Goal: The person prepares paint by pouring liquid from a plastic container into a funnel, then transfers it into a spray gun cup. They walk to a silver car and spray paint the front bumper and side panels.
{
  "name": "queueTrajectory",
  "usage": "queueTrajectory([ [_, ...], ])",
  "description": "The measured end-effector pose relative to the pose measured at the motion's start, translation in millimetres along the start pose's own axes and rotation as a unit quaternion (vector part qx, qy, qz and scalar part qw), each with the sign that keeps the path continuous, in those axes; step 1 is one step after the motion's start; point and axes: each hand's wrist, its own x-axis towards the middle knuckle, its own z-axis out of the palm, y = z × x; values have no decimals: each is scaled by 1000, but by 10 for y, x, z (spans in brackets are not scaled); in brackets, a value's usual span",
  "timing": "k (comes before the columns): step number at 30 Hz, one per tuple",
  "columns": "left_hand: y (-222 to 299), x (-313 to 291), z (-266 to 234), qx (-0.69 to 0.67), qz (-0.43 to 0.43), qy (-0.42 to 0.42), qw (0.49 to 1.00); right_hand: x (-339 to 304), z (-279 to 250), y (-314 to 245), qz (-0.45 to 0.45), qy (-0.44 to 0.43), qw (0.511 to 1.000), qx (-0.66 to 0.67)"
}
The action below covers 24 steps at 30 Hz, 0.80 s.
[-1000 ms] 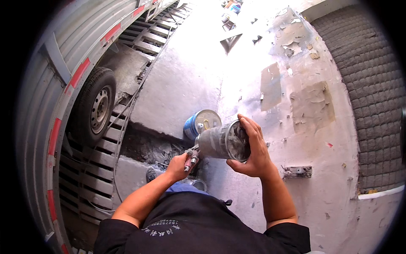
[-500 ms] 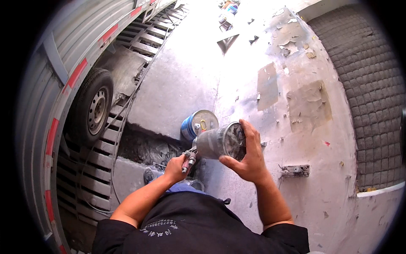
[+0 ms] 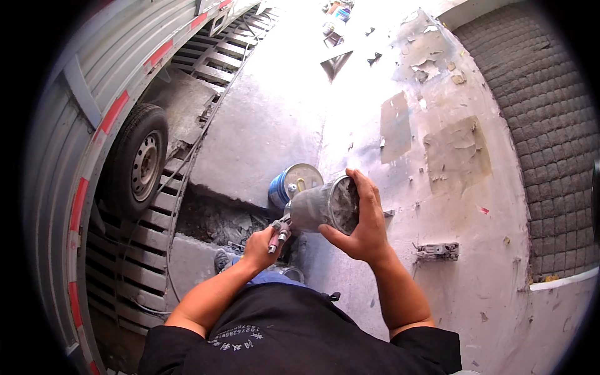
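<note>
"Item one?"
"Spray gun (image 3: 281, 232), near side of the blue can (image 3: 277, 191); left hand (image 3: 257, 249) curled round it, likely for control."
"Item two?"
"Grey cup (image 3: 310, 209), meeting the gun, tipped sideways, right of the can. Right hand (image 3: 365, 226) spread wide, holding its broad end, presumably steadying the weight."
"The can itself?"
"On the floor (image 3: 250, 134), probably for easy reach."

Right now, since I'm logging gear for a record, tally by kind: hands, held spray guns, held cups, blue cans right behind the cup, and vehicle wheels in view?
Hands: 2 (left hand, right hand)
Spray gun: 1
Cup: 1
Blue can: 1
Wheel: 1
Total: 6
</note>
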Motion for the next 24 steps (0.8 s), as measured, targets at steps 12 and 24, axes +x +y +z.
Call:
queueTrajectory([
  [12,8,69,-51,-52,20,-92,994,163,-368,63,-107,-142,983,-39],
  [24,103,-41,12,-4,-9,-40,999,61,-161,114,-95,-84,992,28],
])
